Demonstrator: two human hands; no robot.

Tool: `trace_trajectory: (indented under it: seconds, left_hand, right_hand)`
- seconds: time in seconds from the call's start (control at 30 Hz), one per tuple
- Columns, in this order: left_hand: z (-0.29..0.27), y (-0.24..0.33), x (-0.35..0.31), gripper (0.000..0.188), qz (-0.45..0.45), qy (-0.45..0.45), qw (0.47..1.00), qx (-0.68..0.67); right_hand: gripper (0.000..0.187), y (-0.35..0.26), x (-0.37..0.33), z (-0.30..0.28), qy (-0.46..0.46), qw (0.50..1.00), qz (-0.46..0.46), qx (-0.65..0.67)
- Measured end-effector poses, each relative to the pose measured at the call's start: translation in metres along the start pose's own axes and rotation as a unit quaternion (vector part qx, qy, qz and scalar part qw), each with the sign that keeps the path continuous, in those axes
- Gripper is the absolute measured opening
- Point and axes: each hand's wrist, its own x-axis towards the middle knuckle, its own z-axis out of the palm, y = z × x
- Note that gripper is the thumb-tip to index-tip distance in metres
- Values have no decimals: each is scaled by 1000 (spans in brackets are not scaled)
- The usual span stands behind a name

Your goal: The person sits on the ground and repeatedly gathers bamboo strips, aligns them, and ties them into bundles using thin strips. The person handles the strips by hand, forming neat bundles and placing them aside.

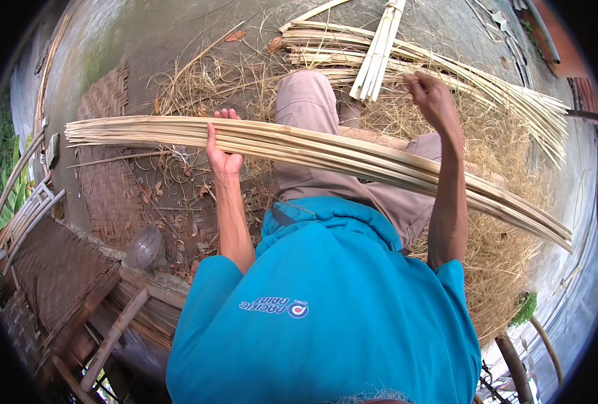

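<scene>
Steadying a bundle (pixel 312 145) of strips on one hand

The left hand (pixel 225 160) loosely clasps the bundle left of its middle, thumb over the top, fingers beneath with their tips showing past the far side. The right hand (pixel 437 99) is raised beyond the bundle, fingers curled in; whether they pinch anything thin, I cannot tell. The bundle lies across above the legs (pixel 305 101), its right end reaching far past the right forearm (pixel 449 175), which crosses over it.

This looks like a step of gathering or sorting strips. The next move seems to call for a steady left hold, since most of the length lies right of that hand and could tip or fan out.

Just beside the right hand, a short stack (pixel 379 54) rests across a pile (pixel 507 104) of long strips, so lifting from beneath it could disturb both. Tangled shavings (pixel 494 289) cover the ground on the right and could snag strip ends. Farther left lie a woven mat (pixel 107 195) and a clear bag (pixel 145 248).
</scene>
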Motion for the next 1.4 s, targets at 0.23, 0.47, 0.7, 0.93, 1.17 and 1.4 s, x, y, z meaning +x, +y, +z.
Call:
trace_trajectory:
  seconds: [0.23,0.47,0.7,0.93,1.17,1.4]
  left_hand:
    - [-22,-6,-10,38,-14,26,1000,6]
    - [-55,-36,-16,32,-53,55,997,16]
    - [-55,-40,-15,27,-31,79,995,60]
    - [-61,-41,-11,30,-21,76,995,66]
    - [-54,-41,-13,28,-29,76,996,42]
    - [-59,-40,-14,29,-24,63,997,46]
  right_hand:
    - [47,112,14,-132,378,916,54,125]
    - [52,64,0,-52,180,978,89,-61]
    - [24,-32,-95,166,-112,949,-293,20]
    - [14,-32,-106,195,-83,919,-380,-61]
    - [13,-13,-114,184,-35,904,-418,-88]
    - [17,29,-52,73,330,922,-202,-13]
